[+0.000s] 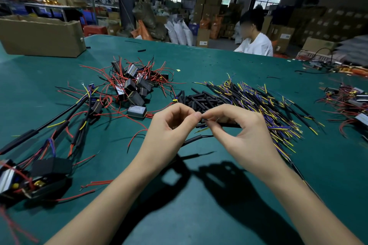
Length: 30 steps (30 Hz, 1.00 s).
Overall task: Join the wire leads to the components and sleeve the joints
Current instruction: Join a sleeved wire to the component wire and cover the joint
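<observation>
Wire ends meet between the two hands, just above the green counter (199, 195): the left hand (171, 125) and the right hand (239, 131) pinch them fingertip to fingertip, fingers narrowed round something thin and dark. It looks like a lead being twisted onto another, though the joint itself is too small and hidden to tell. A short black heat-shrink sleeve (223, 125) lies along the right hand's fingers, and a black sheathed cable (197, 139) trails from under the left hand.

Just behind the hands lies a heap of loose black sleeve pieces (203, 99), and beside it to the right a spread of black cables with yellow and purple leads (264, 105). Farther left sits a pile of small black box components with red wires (135, 87).

At the near left lie finished-looking assemblies with sleeved joints (59, 135), so a few units seem done. Judging by the large piles untouched, most of the joining and sleeving remains.
</observation>
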Tool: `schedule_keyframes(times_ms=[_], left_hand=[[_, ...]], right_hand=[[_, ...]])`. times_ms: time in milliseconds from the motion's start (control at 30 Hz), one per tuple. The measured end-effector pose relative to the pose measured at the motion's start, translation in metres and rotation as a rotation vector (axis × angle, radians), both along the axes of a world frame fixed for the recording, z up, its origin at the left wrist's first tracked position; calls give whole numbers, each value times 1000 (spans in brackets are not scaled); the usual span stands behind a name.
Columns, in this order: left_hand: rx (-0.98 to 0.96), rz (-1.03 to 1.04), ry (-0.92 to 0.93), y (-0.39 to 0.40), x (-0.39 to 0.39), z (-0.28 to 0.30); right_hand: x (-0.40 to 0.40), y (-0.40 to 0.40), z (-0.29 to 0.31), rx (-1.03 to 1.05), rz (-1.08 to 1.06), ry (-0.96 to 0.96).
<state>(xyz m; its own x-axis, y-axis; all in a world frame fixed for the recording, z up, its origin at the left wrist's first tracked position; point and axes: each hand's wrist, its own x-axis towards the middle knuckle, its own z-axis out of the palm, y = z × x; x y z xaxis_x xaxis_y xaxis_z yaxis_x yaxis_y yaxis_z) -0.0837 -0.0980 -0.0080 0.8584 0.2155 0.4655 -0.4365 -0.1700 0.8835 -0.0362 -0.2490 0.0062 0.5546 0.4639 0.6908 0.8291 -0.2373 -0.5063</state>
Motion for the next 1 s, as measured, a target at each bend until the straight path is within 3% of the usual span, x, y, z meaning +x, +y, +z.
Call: schedule_keyframes(times_ms=[167, 333, 400, 500, 667, 833, 1000], left_hand=[[-31, -11, 48, 0, 0, 1], [-65, -98, 290, 8, 7, 4], [-166, -158, 402, 9, 10, 6], [-101, -168, 415, 14, 7, 5], [27, -129, 199, 7, -2, 7], [479, 65, -128, 8, -2, 3], [671, 168, -200, 12, -1, 1]], right_hand=[[1, 0, -1, 0, 11, -93], [4, -2, -5, -171, -158, -568], [4, -2, -5, -201, -167, -646], [5, -3, -6, -181, -123, -561], [6, -4, -9, -138, -104, -445], [5, -5, -5, -61, -33, -168], [6, -6, -2, -29, 42, 121]])
